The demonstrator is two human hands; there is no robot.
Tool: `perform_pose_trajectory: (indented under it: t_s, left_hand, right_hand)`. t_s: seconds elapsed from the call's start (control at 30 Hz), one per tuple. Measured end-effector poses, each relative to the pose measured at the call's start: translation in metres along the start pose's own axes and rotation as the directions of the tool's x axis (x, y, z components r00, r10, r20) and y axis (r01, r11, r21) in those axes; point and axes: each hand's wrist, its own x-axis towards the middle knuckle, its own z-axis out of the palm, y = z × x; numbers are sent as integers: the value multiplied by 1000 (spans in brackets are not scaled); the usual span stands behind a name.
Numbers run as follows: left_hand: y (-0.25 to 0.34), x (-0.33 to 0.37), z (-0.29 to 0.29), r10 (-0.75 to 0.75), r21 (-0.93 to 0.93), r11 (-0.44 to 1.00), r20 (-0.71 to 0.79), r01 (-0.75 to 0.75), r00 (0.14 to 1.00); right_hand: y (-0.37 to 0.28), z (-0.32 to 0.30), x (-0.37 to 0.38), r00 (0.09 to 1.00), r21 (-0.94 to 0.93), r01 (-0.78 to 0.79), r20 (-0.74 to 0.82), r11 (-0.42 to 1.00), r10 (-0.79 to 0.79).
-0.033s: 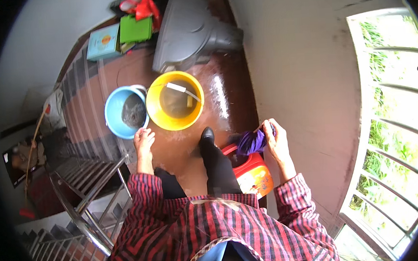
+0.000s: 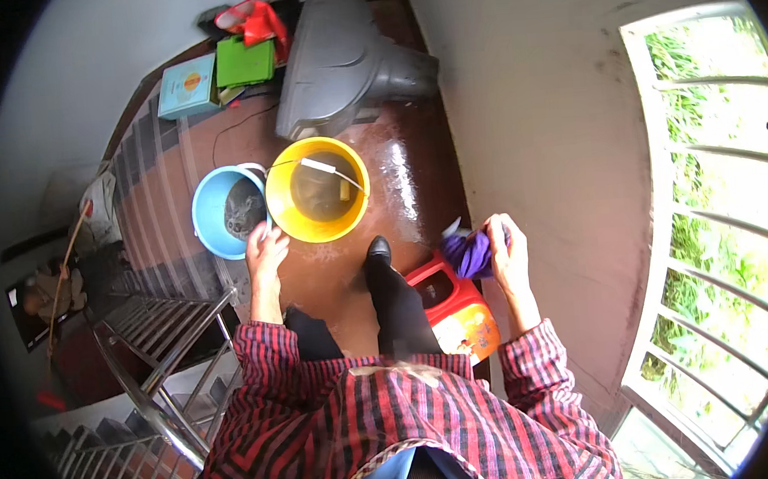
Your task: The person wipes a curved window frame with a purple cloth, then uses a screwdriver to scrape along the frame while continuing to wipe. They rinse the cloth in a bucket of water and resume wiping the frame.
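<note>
My right hand [image 2: 507, 247] is closed around a bunched purple cloth [image 2: 467, 251], which hangs by the wall above a red and orange plastic stool-like container [image 2: 465, 323]. My left hand [image 2: 265, 252] is at the near right rim of a light blue bucket [image 2: 211, 218], its fingers loosely curled and somewhat apart. Whether it touches the rim I cannot tell. Inside the blue bucket is dark water with foam or suds. Beside it stands a yellow bucket [image 2: 278, 193] with murky water, a small yellow thing inside, and a white-gripped wire handle [image 2: 317, 166] across it.
A large grey plastic object [image 2: 336, 65] stands beyond the buckets. A light blue box [image 2: 186, 86], a green case [image 2: 245, 60] and a red bag [image 2: 255, 21] lie at the far left. Metal railings [image 2: 158, 389] run along my left; a barred window [image 2: 721, 216] is on my right.
The purple cloth in my right hand has shifted slightly right and up, showing more of the red container's opening. My left hand has moved slightly toward the bucket rim.
</note>
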Motion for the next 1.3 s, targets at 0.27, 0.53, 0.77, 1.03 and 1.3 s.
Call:
perform_pose_trajectory:
  t_s: [0.27, 0.53, 0.77, 1.03, 1.3]
  left_hand:
    - [277, -149, 183, 666, -309, 635, 685, -708, 297]
    - [172, -213, 331, 106, -79, 527, 994, -846, -27]
    - [121, -241, 409, 120, -192, 531, 981, -825, -151]
    - [99, -244, 495, -541, 515, 841, 781, -168, -311]
    - [56, -266, 553, -664, 782, 605, 598, 148, -449]
  right_hand:
    - [-31, -53, -19, 962, 286, 64, -272, 956, 17]
    - [-45, -79, -3, 778, 266, 120, -624, 957, 76]
    - [-75, -124, -25, 747, 233, 250, -664, 940, -34]
    - [-31, -215, -84, 676, 279, 184, -732, 943, 84]
    - [10, -216, -120, 350, 388, 344, -898, 855, 266]
